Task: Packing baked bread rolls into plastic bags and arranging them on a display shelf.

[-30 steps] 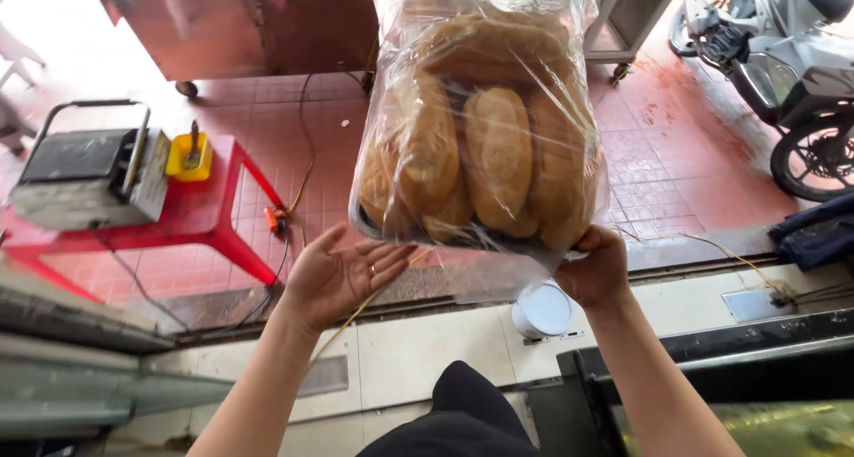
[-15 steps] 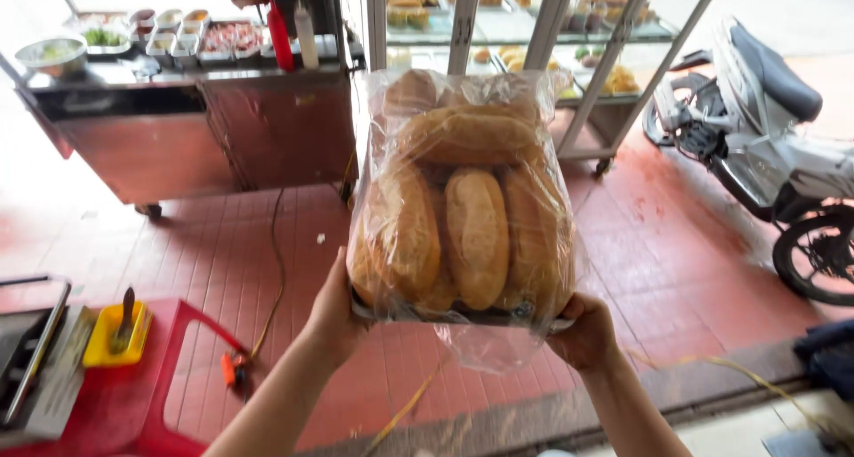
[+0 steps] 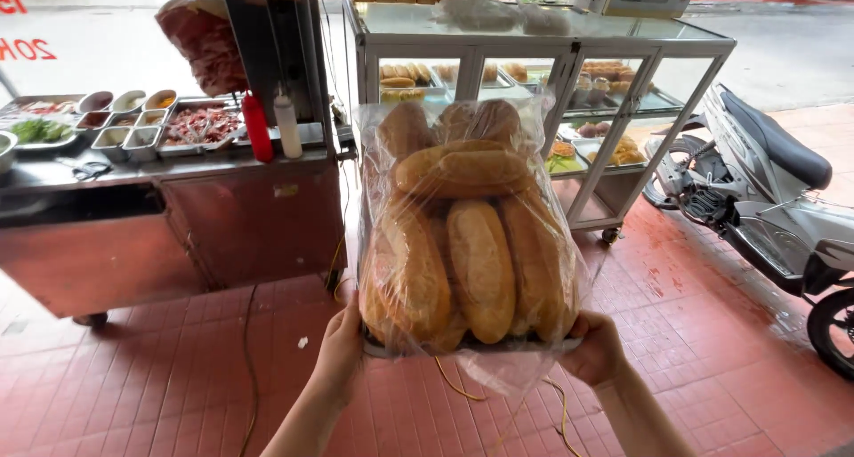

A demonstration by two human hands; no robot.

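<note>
A clear plastic bag of several golden bread loaves (image 3: pixel 467 234) stands upright in front of me at chest height. My left hand (image 3: pixel 341 350) grips its lower left corner and my right hand (image 3: pixel 594 348) supports the lower right corner from underneath. The loaves stand on end inside, with one lying across the top. Loose plastic hangs below the bag between my hands.
A steel food cart (image 3: pixel 169 199) with trays of fillings and two sauce bottles stands at left. A glass display case (image 3: pixel 569 92) on wheels holds more bread behind the bag. A grey scooter (image 3: pixel 765 199) is parked at right. Yellow cables (image 3: pixel 463 390) trail over the red tiled floor.
My view has lifted from the floor toward the cart and display case. Both hands have carried the bag forward and steadied it; my left hand went from open palm to gripping the bag's corner.
</note>
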